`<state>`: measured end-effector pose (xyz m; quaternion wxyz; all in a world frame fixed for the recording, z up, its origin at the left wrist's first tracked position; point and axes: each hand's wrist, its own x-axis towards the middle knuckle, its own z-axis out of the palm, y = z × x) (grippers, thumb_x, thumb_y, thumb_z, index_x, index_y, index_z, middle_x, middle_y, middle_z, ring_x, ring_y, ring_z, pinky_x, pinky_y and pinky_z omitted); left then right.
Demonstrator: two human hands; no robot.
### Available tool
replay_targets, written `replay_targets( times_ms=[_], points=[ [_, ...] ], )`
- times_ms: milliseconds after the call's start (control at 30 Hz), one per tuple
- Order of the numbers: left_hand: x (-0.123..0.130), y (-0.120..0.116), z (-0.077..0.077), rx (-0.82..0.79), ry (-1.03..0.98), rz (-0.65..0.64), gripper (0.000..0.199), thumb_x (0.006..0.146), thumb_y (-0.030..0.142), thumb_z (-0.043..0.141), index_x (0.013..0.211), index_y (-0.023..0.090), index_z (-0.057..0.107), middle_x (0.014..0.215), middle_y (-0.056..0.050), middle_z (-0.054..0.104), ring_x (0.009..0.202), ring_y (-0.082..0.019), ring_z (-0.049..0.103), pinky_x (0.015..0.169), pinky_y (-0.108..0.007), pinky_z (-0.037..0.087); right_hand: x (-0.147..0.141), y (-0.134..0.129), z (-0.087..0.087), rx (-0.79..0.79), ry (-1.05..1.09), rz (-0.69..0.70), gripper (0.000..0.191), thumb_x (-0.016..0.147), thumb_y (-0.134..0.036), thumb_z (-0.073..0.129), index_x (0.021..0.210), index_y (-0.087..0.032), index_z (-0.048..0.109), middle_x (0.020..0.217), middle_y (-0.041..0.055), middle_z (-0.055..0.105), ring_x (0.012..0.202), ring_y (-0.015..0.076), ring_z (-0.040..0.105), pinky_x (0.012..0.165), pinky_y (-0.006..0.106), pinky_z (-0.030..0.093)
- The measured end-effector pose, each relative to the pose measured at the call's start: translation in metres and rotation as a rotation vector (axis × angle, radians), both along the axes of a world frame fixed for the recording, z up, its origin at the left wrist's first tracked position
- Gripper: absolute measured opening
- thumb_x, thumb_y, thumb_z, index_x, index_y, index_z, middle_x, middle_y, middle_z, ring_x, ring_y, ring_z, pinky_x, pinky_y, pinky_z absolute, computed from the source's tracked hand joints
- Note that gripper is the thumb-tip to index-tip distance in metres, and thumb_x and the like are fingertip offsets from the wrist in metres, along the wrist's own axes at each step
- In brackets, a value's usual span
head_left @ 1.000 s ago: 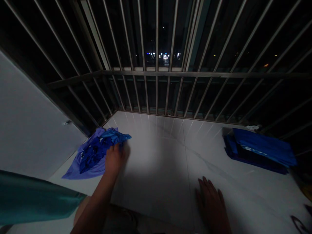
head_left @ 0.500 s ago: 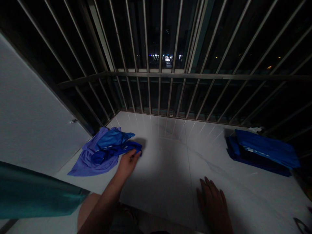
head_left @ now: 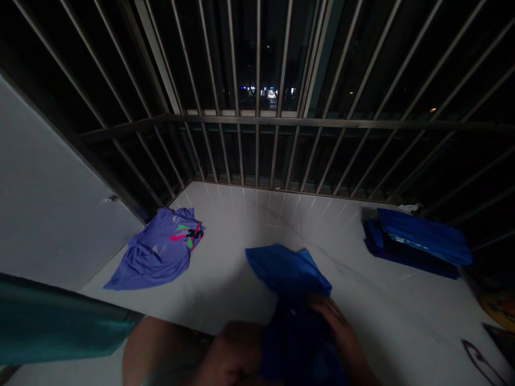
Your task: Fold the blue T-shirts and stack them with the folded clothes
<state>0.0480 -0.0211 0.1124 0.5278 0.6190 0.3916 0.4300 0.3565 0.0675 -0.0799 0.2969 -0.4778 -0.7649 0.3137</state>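
Note:
A dark-and-light blue cloth lies partly spread near the lower middle, its lower part in shadow and close to my body. My left hand is at its left side, blurred and closed on the cloth's edge. On the right side, my right hand grips the same cloth, its fingers together over the edge. A purple shirt with a pink, green and black print lies crumpled at the left, apart from both hands.
Folded blue cloths are stacked at the right on the pale tiled surface. Metal bars stand along the far edge. Teal fabric hangs at the lower left, beside a bare knee. A white wall rises at the left.
The blue cloth has come off the purple shirt and moved right, towards my body, with my left hand. My right hand has moved from the bare surface onto the cloth. The shirt's print now shows.

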Motion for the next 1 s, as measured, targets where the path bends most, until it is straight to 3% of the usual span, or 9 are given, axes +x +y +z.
replay_targets(
  times_ms=[100,167,333,500,600,700,767,900,1000],
  points=[
    [-0.019,0.004,0.014,-0.316,-0.307,0.504,0.037,0.093,0.059,0.083,0.086,0.022,0.080,0.072,-0.005,0.079,0.067,-0.024,0.077,0.069,-0.034,0.067,0.015,-0.010,0.041,-0.005,0.062,-0.011,0.035,0.095,-0.039,0.063,0.119,-0.026,0.085,0.121,0.0117,0.085,0.112,0.0305,0.082,0.100,0.041,0.067],
    [-0.030,0.011,0.018,-0.412,-0.472,0.721,0.038,0.086,0.054,0.091,0.081,0.020,0.076,0.068,-0.006,0.078,0.062,-0.023,0.077,0.066,-0.033,0.068,0.020,-0.011,0.067,0.002,0.086,-0.054,0.032,0.099,-0.044,0.063,0.116,-0.027,0.085,0.111,0.0093,0.087,0.101,0.0279,0.083,0.092,0.037,0.068],
    [-0.052,0.034,0.019,-0.511,-0.685,0.912,0.022,0.093,0.030,0.085,0.086,0.021,0.066,0.063,0.001,0.071,0.051,-0.017,0.072,0.051,-0.023,0.062,0.020,-0.004,0.108,-0.047,0.073,-0.012,0.028,0.103,-0.047,0.064,0.112,-0.029,0.084,0.098,0.0030,0.085,0.086,0.0223,0.082,0.084,0.031,0.066],
    [-0.057,0.062,0.004,-0.571,-0.812,0.891,0.018,0.106,0.022,0.069,0.090,0.021,0.060,0.063,0.005,0.065,0.040,-0.010,0.056,0.039,-0.017,0.051,0.018,0.031,0.088,-0.096,0.028,0.028,0.028,0.104,-0.048,0.064,0.113,-0.030,0.084,0.105,0.0028,0.086,0.095,0.0244,0.082,0.089,0.035,0.065],
    [-0.051,0.093,-0.025,-0.580,-0.763,0.753,0.006,0.110,0.027,0.066,0.109,0.021,0.065,0.092,-0.004,0.081,0.050,-0.009,0.065,0.049,-0.020,0.058,0.011,0.070,0.069,0.006,-0.116,-0.102,0.031,0.104,-0.042,0.061,0.118,-0.026,0.083,0.118,0.0089,0.085,0.111,0.0300,0.080,0.105,0.045,0.062],
    [-0.044,0.128,-0.071,-0.493,-0.559,0.607,0.039,0.112,0.040,0.062,0.148,0.027,0.058,0.141,-0.014,0.077,0.093,-0.019,0.083,0.084,-0.036,0.070,-0.004,0.098,0.056,0.134,-0.359,-0.277,0.039,0.104,-0.033,0.056,0.133,-0.017,0.079,0.135,0.0180,0.079,0.128,0.0363,0.070,0.117,0.054,0.053],
    [-0.044,0.146,-0.108,-0.382,-0.262,0.603,0.050,0.112,0.041,0.059,0.159,0.026,0.051,0.159,-0.018,0.066,0.123,-0.026,0.079,0.106,-0.046,0.065,-0.017,0.105,0.049,0.150,-0.439,-0.270,0.046,0.106,-0.031,0.055,0.144,-0.014,0.073,0.143,0.0198,0.075,0.135,0.0364,0.065,0.121,0.053,0.048],
    [-0.055,0.161,-0.177,-0.084,0.454,0.668,0.045,0.105,0.025,0.051,0.147,0.015,0.064,0.155,-0.020,0.068,0.147,-0.032,0.064,0.129,-0.053,0.046,-0.041,0.106,0.031,0.086,-0.486,-0.140,0.060,0.105,-0.033,0.063,0.161,-0.013,0.058,0.158,0.0202,0.065,0.145,0.0355,0.058,0.125,0.049,0.044],
    [-0.061,0.155,-0.207,0.070,0.803,0.669,0.045,0.102,0.023,0.051,0.141,0.012,0.069,0.153,-0.023,0.069,0.148,-0.035,0.063,0.131,-0.055,0.043,-0.055,0.117,0.022,0.022,-0.529,-0.123,0.076,0.102,-0.035,0.071,0.170,-0.014,0.046,0.168,0.0221,0.055,0.153,0.0373,0.051,0.126,0.052,0.041]
  ],
)
